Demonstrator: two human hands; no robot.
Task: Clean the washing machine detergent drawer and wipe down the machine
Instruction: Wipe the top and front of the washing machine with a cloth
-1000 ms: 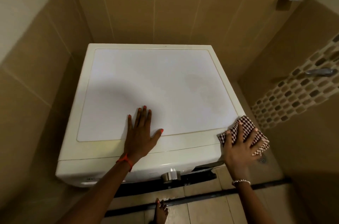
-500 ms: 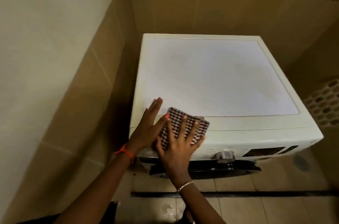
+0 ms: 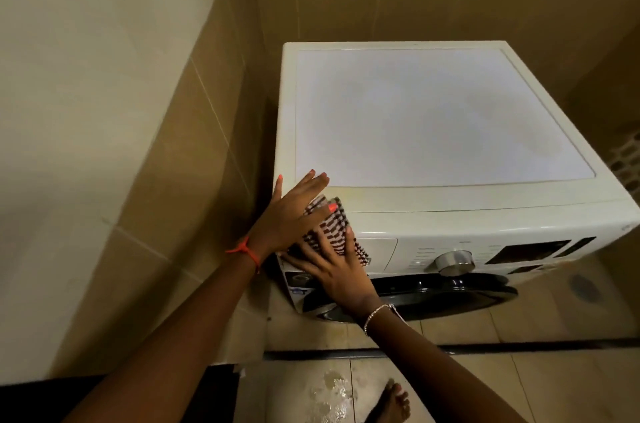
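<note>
Your right hand (image 3: pixel 332 272), fingers flat, presses the checkered cloth (image 3: pixel 334 232) against the closed detergent drawer (image 3: pixel 379 252) of the washing machine (image 3: pixel 450 200); your left hand (image 3: pixel 294 211) lies flat on its corner. Lean harder and the wet patch (image 3: pixel 332 395) by your foot (image 3: pixel 391 402) could make you slip.

washing machine (image 3: pixel 433 117): cream, upright | detergent drawer (image 3: pixel 381 252): closed | checked cloth (image 3: pixel 333 230): draped over front-left edge
</note>
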